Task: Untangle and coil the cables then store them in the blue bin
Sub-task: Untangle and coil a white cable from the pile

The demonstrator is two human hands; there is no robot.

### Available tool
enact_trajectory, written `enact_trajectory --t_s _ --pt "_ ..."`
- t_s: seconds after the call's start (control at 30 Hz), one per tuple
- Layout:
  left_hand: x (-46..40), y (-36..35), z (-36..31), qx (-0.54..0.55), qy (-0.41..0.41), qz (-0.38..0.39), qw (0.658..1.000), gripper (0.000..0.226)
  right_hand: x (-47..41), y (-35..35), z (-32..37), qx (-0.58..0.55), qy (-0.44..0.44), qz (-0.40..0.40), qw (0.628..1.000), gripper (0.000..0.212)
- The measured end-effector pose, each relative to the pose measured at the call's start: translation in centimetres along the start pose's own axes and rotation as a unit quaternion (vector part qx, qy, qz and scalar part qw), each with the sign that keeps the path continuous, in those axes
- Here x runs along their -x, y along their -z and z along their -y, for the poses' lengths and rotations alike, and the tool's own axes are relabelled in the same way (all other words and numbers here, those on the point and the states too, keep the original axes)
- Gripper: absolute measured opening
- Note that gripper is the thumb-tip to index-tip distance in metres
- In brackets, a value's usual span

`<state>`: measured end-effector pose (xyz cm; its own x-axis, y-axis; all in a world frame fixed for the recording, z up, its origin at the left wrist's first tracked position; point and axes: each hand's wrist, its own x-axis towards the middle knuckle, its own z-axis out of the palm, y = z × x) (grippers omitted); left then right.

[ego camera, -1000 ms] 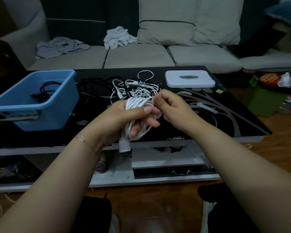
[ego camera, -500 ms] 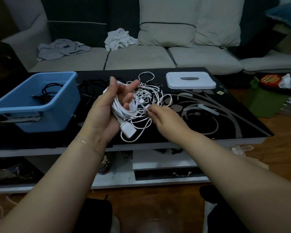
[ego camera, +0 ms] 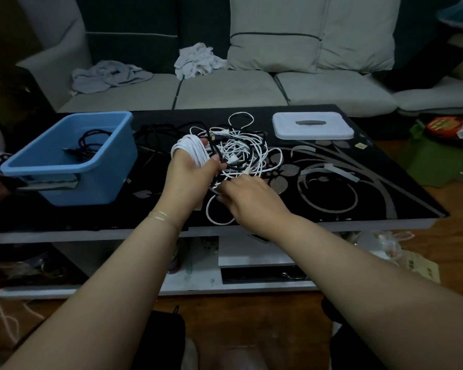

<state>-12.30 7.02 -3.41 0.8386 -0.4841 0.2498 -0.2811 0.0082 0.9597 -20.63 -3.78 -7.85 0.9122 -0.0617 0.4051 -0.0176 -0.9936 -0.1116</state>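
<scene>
Head view: your left hand (ego camera: 190, 172) carries a white coil (ego camera: 191, 149) wound round its fingers, thumb pressed against the wraps, so it is grasping that cable. Your right hand (ego camera: 247, 196) lies palm down at the near edge of the tangle; its fingertips are hidden under the knuckles, and they seem to pinch a white strand, though you cannot be sure from here.

The tangle of white cables (ego camera: 241, 153) sits on the black table (ego camera: 358, 198) at about twelve o'clock from your right hand and two o'clock from your left, touching both. A loose white loop (ego camera: 219, 212) trails off toward six o'clock, just beside your right wrist. The strand running from the coil appears to lie roughly along the nine-to-three line between your hands, so the next wrap probably means drawing slack leftward with the right hand feeding.

The blue bin (ego camera: 72, 161) stands at nine o'clock from your left hand, near but apart, with a black cable (ego camera: 88, 145) already inside. Your left hand is plainly the nearer one for the drop. More black cables (ego camera: 155, 134) lie between bin and tangle. A white lid (ego camera: 313, 125) rests at one o'clock.
</scene>
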Motion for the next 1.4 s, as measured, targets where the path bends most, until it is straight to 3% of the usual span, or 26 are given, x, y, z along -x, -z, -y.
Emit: enact_trajectory --t_s 0.1,0.23,0.3,0.4,0.53,0.63,0.7,0.8,0.9,1.0,1.14,1.4 --pt "-0.3 0.4 0.7 -0.149 -0.019 0.012 0.989 0.019 -0.2 0.2 0.1 -0.013 -0.004 -0.013 1.000 0.024" --pt "-0.3 0.5 0.9 -0.282 -0.031 0.033 0.958 0.062 -0.1 0.9 0.3 -0.037 0.005 -0.009 0.999 0.026" --pt "0.0 0.5 0.6 -0.240 -0.027 0.068 0.968 0.071 0.3 1.8 0.7 -0.059 -0.008 -0.027 0.998 0.027" --pt "0.7 0.6 -0.5 -0.172 -0.031 0.133 0.976 0.068 0.9 3.1 1.2 -0.071 -0.054 -0.044 0.995 0.026" --pt "1.7 0.5 -1.3 -0.258 -0.058 0.166 0.950 0.084 1.3 4.8 1.4 -0.056 -0.092 -0.004 0.994 0.038" --pt "2.8 0.1 -2.0 -0.279 -0.062 0.209 0.935 0.068 1.5 5.8 1.2 -0.042 -0.120 0.033 0.991 0.043" --pt "3.3 0.0 -2.3 -0.223 -0.014 0.244 0.944 0.064 1.7 6.3 1.5 -0.021 -0.121 0.034 0.992 0.056" --pt "3.2 0.2 -2.4 -0.137 0.091 0.285 0.944 0.097 2.2 6.7 2.2 -0.001 -0.104 0.024 0.994 0.082" --pt "3.5 0.2 -3.0 -0.088 0.138 0.309 0.937 0.095 2.5 7.0 2.3 -0.020 -0.093 -0.004 0.995 0.092" --pt "3.8 -0.1 -3.1 -0.054 0.174 0.346 0.920 0.099 2.6 6.9 2.3 -0.071 -0.060 0.017 0.996 0.096" --pt "4.0 -0.4 -2.6 -0.038 0.206 0.364 0.907 0.105 2.9 7.1 2.5 -0.161 -0.079 0.097 0.979 0.094" --pt "4.0 -1.9 -3.0 -0.084 0.220 0.303 0.923 0.104 2.4 7.0 2.2 -0.091 -0.112 0.074 0.987 0.086"
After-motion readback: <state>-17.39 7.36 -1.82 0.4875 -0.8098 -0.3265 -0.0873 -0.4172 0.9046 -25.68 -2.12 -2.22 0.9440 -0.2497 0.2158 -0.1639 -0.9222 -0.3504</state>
